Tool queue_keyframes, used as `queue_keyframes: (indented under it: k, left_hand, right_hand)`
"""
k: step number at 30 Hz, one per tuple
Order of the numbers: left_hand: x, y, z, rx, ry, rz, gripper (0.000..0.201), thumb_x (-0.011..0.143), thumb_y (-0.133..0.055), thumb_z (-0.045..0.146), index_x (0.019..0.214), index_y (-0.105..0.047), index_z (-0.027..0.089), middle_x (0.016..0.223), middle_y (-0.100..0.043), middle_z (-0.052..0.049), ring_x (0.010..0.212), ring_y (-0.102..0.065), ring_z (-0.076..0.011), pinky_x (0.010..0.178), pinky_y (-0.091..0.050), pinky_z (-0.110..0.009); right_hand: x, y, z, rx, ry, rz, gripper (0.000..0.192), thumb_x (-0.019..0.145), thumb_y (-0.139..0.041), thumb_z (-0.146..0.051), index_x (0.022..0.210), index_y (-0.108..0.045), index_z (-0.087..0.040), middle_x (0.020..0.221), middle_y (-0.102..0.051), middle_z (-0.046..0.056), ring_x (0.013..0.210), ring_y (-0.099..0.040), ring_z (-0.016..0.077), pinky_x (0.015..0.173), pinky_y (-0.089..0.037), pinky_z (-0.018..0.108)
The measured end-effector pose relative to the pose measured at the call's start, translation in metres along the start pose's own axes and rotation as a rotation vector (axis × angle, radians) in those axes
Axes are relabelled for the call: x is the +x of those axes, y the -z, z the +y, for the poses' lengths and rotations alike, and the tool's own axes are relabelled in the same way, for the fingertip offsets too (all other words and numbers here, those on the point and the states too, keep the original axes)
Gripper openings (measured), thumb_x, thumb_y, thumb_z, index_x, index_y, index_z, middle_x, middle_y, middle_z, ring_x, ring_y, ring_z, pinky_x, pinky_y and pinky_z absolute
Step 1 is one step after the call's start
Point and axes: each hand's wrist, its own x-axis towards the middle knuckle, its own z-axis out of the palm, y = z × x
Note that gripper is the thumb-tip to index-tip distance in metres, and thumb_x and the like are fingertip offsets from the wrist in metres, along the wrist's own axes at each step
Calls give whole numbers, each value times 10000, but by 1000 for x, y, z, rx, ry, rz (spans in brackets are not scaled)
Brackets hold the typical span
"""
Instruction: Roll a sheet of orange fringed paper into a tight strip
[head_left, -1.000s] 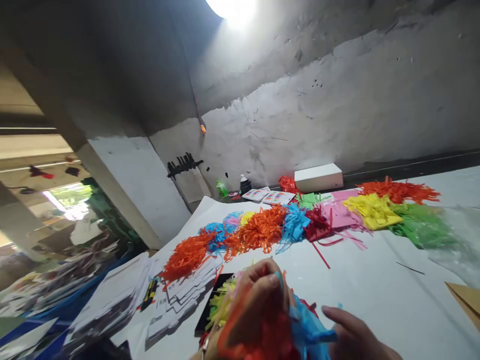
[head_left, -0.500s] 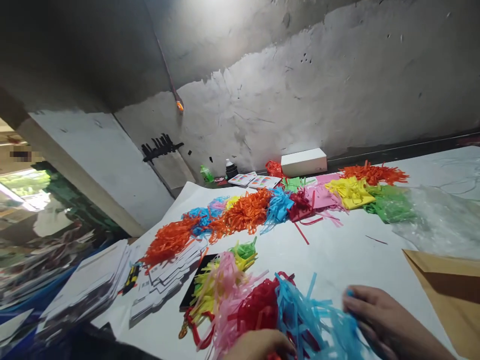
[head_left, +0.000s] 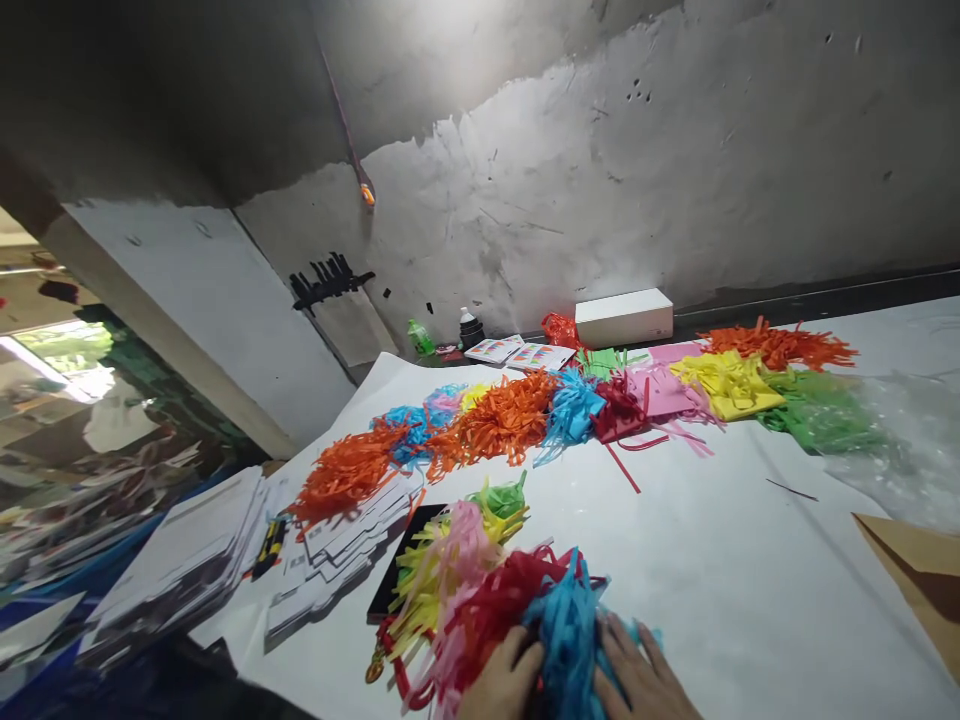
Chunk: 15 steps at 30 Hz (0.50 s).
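Observation:
A bundle of cut paper fringes lies at the near edge of the white table. It has blue strips in front, then red, pink, yellow and green. My left hand is at the bundle's near end, fingers tucked into the red and blue strips. My right hand lies flat with fingers spread, pressing the right side of the blue strips. Both wrists are cut off by the bottom edge.
A row of fringe piles crosses the far table: orange, orange, blue, pink, yellow, green. Beyond are a white box, bottles, printed card stacks at left, a black card, clear plastic and a brown envelope at right.
The bundle came down from my raised left hand onto the table. My right hand moved left from the blue strips' right end and now presses on them, close beside my left hand.

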Motion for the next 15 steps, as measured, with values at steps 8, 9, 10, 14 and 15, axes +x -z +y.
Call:
queue_keyframes:
  k: [8, 9, 10, 14, 15]
  left_hand:
    - [18, 100, -20, 234, -11, 151, 448, 869, -466, 115, 1239, -695, 228, 1375, -654, -116, 1147, -705, -263, 958, -572, -350]
    - [12, 104, -23, 246, -18, 214, 433, 894, -462, 145, 1258, -684, 225, 1363, -660, -122, 1148, -705, -261, 938, -586, -349]
    - [3, 106, -26, 254, -35, 291, 421, 919, -461, 179, 1280, -670, 230, 1356, -662, -123, 1145, -706, -258, 913, -600, -343]
    - [-41, 90, -31, 164, -133, 569, 385, 956, -570, 351, 1333, -631, 300, 1323, -668, -106, 1098, -721, -253, 777, -634, -273]
    - [-49, 81, -27, 85, -128, 628, 396, 955, -585, 402, 1339, -623, 313, 1305, -670, -109, 991, -747, -240, 711, -636, -258]
  right_hand:
    - [115, 20, -80, -12, -173, -58, 813, 854, -697, -608, 1424, -559, -45, 1523, -377, 313, 1453, -286, 469, 1163, -231, 690]
    - [117, 22, -81, -18, -187, -65, 797, 845, -716, -597, 1416, -573, -59, 1526, -372, 312, 1445, -302, 476, 1159, -236, 692]
    - [115, 23, -79, -23, -194, -72, 796, 813, -761, -575, 1410, -585, -77, 1523, -376, 314, 1425, -335, 496, 1140, -261, 709]
    - [78, 29, -56, 1, -136, -65, 761, 717, -884, -394, 1378, -616, -128, 1436, -488, 341, 1227, -552, 565, 906, -495, 732]
    - [64, 32, -49, 24, -97, -54, 645, 746, -867, -358, 1318, -659, -144, 1364, -577, 315, 1158, -619, 527, 855, -550, 673]
